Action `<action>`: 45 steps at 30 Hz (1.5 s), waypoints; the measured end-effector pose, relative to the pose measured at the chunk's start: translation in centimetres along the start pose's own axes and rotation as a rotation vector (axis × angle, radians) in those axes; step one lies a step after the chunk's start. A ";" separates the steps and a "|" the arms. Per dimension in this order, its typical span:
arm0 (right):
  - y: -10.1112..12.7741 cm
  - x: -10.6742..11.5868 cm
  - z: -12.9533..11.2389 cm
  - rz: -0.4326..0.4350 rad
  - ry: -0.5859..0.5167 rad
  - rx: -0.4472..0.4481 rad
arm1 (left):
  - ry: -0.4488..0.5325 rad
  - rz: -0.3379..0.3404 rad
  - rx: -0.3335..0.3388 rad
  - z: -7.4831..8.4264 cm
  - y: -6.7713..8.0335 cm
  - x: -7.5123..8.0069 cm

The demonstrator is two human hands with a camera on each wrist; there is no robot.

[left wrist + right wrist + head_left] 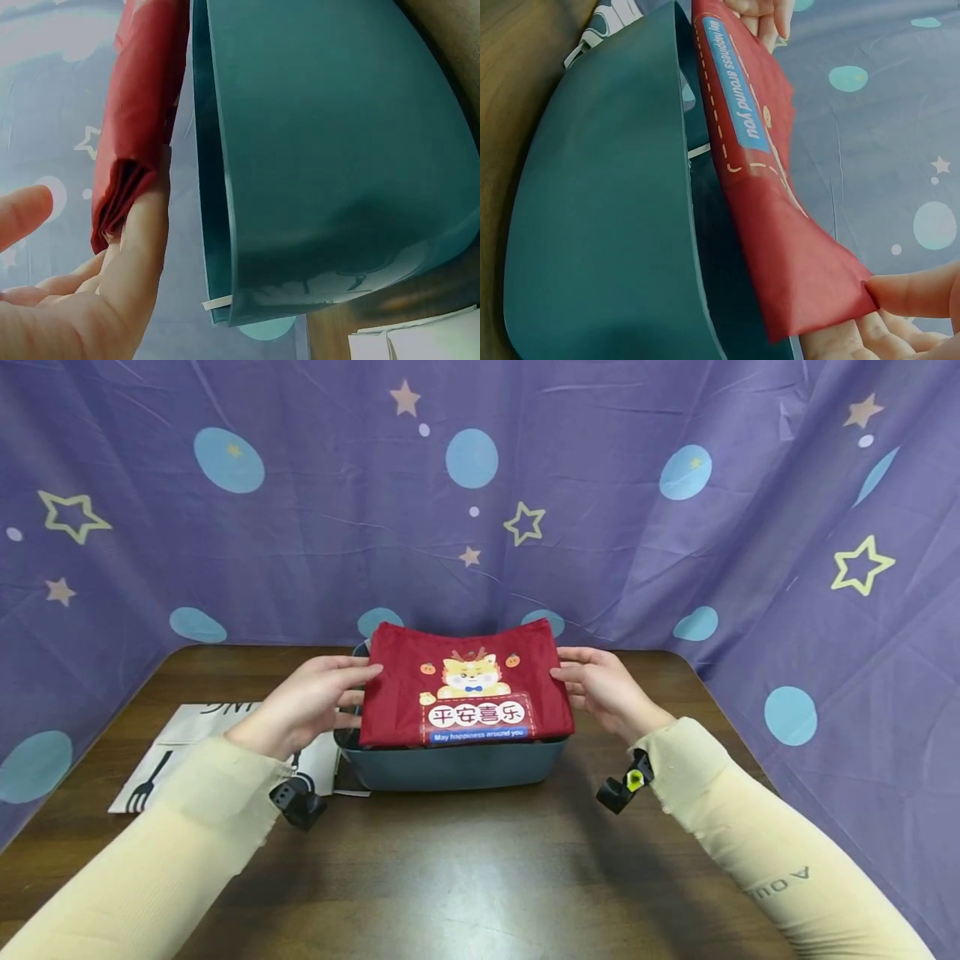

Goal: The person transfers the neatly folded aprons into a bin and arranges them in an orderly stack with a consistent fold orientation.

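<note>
While a white printed bag [187,739] lies flat at the table's [465,868] left, the left hand [307,702] pinches the left edge of the folded red cloth [465,689], fingers lightly curled. That cloth sits atop the teal bin [450,764] at mid-table. Over at its other edge, the right hand [603,689] pinches the corner between thumb and fingers.

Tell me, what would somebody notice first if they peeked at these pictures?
Probably the red folded cloth with a cartoon animal on it, held over the teal tub in the middle of the brown table. The left hand and right hand pinch its two sides. Behind everything hangs a purple curtain with stars and blue dots.
</note>
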State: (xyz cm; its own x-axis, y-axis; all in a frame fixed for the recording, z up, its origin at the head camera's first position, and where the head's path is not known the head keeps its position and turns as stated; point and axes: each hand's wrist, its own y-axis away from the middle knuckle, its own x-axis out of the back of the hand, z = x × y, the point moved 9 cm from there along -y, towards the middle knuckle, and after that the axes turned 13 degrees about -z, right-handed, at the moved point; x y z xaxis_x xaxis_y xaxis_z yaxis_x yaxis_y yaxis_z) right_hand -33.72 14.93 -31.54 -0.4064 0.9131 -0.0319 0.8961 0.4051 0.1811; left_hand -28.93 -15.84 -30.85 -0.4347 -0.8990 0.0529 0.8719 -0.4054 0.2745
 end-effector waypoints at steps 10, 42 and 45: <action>-0.9 -0.4 0.6 0.003 -0.046 -0.031 | 0.030 0.004 -0.026 -0.1 -0.5 0.1; -2.3 -2.6 2.2 0.061 -0.095 -0.077 | 0.077 0.012 0.051 -1.1 -1.8 -0.9; -2.3 -2.8 2.3 0.064 -0.104 -0.070 | 0.082 0.009 0.049 -1.0 -1.8 -1.0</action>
State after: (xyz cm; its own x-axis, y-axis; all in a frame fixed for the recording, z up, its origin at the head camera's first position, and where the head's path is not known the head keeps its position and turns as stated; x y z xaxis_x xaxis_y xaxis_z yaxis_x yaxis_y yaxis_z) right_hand -34.27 11.53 -34.10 -0.3251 0.9381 -0.1192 0.9033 0.3453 0.2544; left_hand -29.84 -14.37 -32.39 -0.4054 -0.9138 -0.0230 0.8626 -0.3908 0.3211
